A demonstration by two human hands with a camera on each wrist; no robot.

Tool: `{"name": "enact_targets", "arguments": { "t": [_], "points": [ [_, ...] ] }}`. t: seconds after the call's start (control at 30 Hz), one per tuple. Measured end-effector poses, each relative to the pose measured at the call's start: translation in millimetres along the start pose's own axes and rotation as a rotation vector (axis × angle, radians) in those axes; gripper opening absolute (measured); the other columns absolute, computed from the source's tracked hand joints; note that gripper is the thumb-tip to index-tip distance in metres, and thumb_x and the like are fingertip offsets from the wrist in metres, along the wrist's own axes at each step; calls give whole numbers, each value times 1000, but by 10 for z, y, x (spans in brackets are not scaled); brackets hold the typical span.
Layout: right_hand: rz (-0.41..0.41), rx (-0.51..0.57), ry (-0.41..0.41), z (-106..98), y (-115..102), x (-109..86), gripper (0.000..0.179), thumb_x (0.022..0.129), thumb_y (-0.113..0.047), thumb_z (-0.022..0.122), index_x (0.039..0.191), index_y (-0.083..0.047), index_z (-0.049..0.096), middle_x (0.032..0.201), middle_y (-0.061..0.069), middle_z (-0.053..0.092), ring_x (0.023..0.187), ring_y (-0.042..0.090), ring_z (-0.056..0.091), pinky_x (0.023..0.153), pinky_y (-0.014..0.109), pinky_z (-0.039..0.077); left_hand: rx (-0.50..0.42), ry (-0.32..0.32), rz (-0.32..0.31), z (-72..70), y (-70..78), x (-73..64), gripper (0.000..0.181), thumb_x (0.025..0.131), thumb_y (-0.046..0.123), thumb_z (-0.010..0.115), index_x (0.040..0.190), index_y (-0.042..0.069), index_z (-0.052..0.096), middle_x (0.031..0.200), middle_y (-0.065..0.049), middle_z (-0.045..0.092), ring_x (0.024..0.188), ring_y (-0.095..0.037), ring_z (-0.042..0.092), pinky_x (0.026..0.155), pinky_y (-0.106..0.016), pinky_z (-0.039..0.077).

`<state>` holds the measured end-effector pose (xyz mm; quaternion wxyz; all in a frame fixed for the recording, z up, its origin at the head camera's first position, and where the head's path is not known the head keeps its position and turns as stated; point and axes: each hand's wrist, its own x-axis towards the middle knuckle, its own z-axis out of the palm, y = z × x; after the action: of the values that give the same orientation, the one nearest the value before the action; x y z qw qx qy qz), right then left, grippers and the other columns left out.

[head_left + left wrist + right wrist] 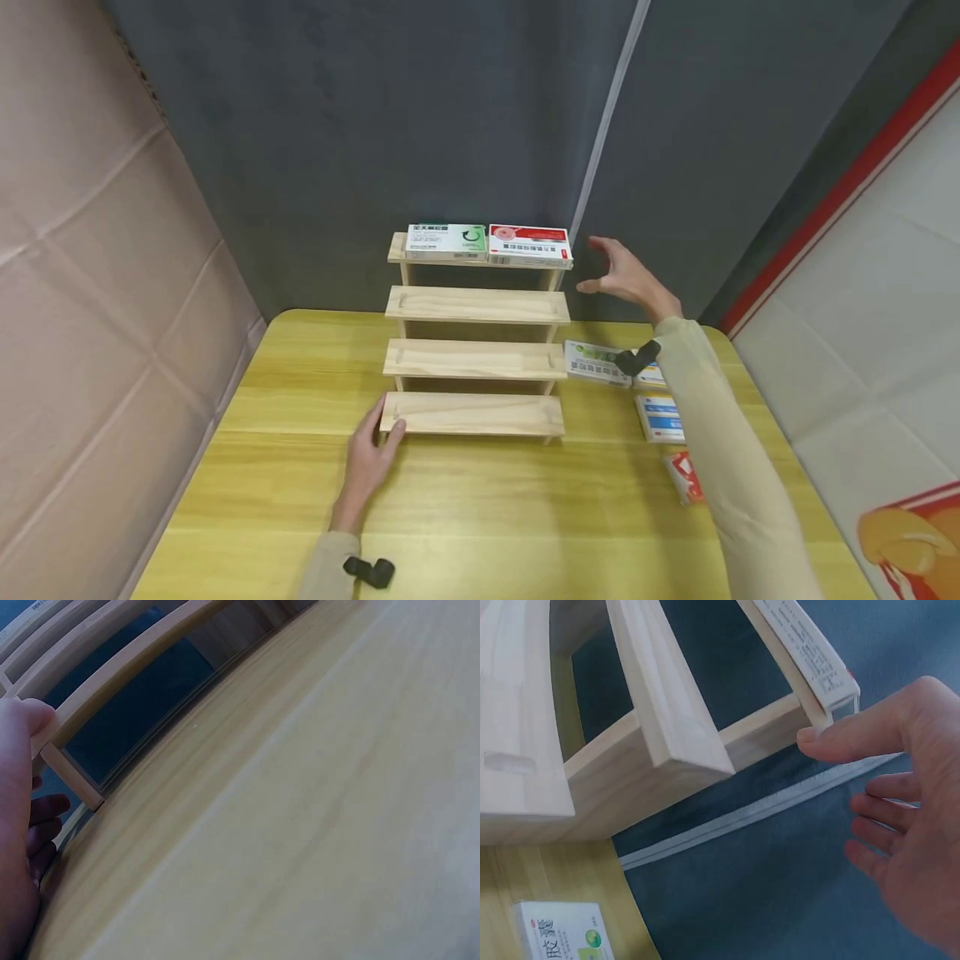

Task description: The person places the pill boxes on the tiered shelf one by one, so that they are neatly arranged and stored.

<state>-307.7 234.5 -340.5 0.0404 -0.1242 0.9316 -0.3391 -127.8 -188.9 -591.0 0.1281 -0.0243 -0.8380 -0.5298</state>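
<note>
A four-step wooden display rack [476, 358] stands on the table. My left hand [369, 458] grips the left end of its lowest step, thumb on the step's edge; in the left wrist view the fingers [46, 825] curl below it. On the top step, a white-and-green medicine box [446, 242] and a red-and-white medicine box [528, 245] lie side by side. Just right of the red-and-white box, my right hand [626, 275] is held with thumb and fingers spread and nothing between them. In the right wrist view the thumb [855, 741] is right at the top step's end.
Right of the rack, a grey-white medicine box [596, 363] lies on the wood-grain table [300, 400]. A blue-and-white box [660, 418] and a red-and-white packet [684, 477] lie farther right, partly behind my right sleeve. A dark grey curtain [337, 150] hangs behind.
</note>
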Motion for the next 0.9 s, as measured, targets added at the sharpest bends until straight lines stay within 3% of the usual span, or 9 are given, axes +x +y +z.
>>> {"name": "enact_targets", "arguments": {
  "t": [0.43,0.9],
  "points": [
    [49,65,-2,73,296,-145,93,87,-20,76,160,-2,21,166,21,24,152,43,22,125,62,22,-2,-10,-17,-5,6,-6,65,101,31,63,156,8,37,159,-19,41,147,-43,38,125,-58,28],
    [101,85,-26,222,645,-304,95,88,-22,75,161,-1,17,167,23,20,153,45,19,126,63,20,1,16,10,11,12,-11,63,101,26,64,155,5,39,157,-21,43,145,-43,40,124,-57,29]
  ]
}}
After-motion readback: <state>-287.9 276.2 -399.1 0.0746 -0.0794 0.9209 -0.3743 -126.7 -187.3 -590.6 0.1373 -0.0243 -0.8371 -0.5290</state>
